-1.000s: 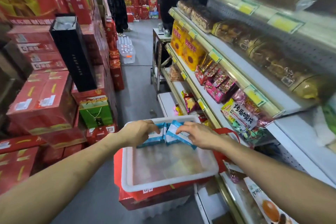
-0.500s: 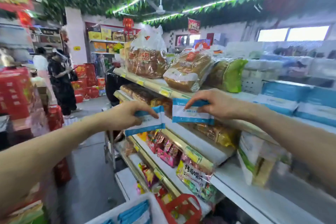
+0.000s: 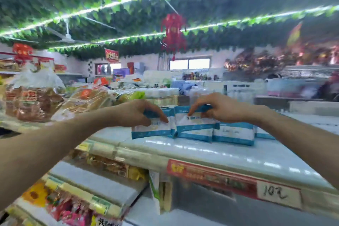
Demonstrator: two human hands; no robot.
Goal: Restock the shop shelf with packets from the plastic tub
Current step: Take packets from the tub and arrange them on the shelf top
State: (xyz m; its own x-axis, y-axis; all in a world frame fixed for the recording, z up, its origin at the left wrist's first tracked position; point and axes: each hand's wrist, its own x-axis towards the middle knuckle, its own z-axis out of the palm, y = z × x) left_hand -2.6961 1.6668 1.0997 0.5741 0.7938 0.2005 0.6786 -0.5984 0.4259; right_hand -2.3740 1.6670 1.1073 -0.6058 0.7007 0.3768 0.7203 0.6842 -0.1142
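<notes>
My left hand (image 3: 135,113) pinches the top of a white and blue packet (image 3: 152,131) that stands on the top shelf (image 3: 229,154). Just to its right, my right hand (image 3: 218,107) pinches the top of a second white and blue packet (image 3: 195,129), also standing on the shelf. The two packets touch side by side. More packets of the same kind (image 3: 234,133) stand in a row to the right of them. The plastic tub is out of view.
Bagged bread (image 3: 33,102) lies on the shelf top to the left. Lower shelves (image 3: 95,185) hold coloured snack packets. A red price strip with a handwritten tag (image 3: 275,193) runs along the shelf's front edge. Goods fill the shelves behind.
Both hands lifted a packet each out of the tub, carried them up and right, and now set them upright on the top shelf beside the row of packets.
</notes>
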